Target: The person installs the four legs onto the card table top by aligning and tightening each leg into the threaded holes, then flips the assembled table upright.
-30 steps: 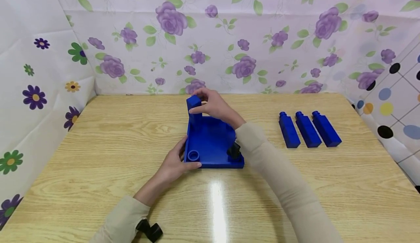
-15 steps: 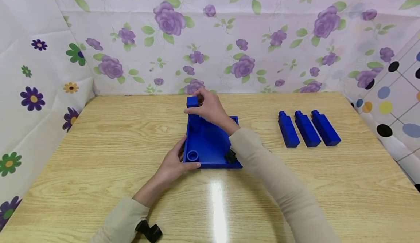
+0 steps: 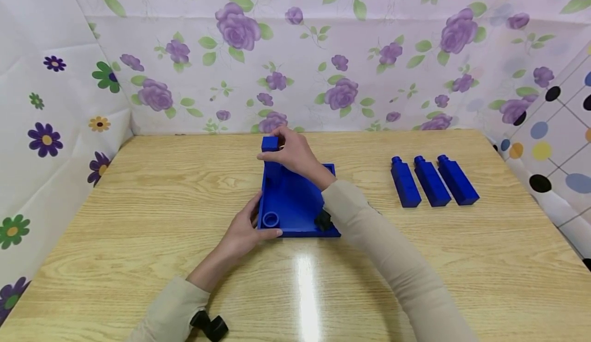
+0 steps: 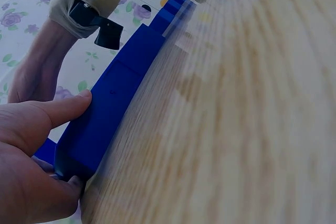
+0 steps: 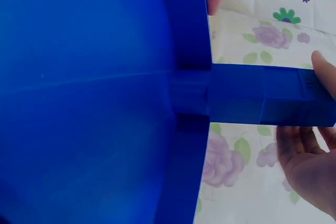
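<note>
Tabletop booth [image 3: 138,188], floral cloth walls [image 3: 351,49]

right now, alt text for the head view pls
A right hand grips an upright blue block at the far corner of a blue tray, while the left hand holds its near corner. Three more blue blocks lie to the right on the wooden table.

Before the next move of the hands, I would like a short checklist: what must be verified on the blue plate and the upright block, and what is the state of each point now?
1. Left hand holds the near left corner of the blue plate: ok.
2. Right hand grips the top of the upright block: ok.
3. Block stands upright at the plate's far left corner: ok.
4. Block fully seated in its socket: cannot tell.
5. Round socket at the near left corner is free: ok.
6. Three spare blocks lie on the table at the right, apart from the plate: ok.
</note>
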### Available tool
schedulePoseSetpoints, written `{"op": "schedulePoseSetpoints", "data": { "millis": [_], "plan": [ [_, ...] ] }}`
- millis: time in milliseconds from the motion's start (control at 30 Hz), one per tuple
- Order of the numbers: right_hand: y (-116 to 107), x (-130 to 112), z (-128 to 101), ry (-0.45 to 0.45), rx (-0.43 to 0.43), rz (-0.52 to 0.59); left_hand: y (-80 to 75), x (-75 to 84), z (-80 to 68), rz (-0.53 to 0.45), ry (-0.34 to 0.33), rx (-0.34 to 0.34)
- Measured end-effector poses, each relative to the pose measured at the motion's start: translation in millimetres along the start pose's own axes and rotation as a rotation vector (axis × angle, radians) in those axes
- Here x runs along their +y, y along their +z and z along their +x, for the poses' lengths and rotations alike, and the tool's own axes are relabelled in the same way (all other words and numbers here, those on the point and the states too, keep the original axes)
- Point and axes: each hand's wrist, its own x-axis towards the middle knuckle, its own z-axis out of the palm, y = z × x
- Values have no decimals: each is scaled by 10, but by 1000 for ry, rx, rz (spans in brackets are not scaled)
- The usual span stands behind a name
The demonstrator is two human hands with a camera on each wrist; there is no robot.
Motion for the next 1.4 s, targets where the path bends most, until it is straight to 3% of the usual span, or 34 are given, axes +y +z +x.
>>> {"op": "schedulePoseSetpoints", "data": {
  "millis": [100,400,533,900,1400],
  "plan": [
    [-40,8,-1,5,-53,37,4,-6,2,-5,4,2],
    [-304,122,73,-30,-316,289,10,-4,-6,8,4,11],
    [-352,151,109,-38,-385,372,2,2,-10,8,1,10],
    [-329,184,150,19,-384,423,18,-1,-5,23,-5,18],
    [-326,174,174,17,-363,375,8,27,-13,12,-8,15]
  ]
}}
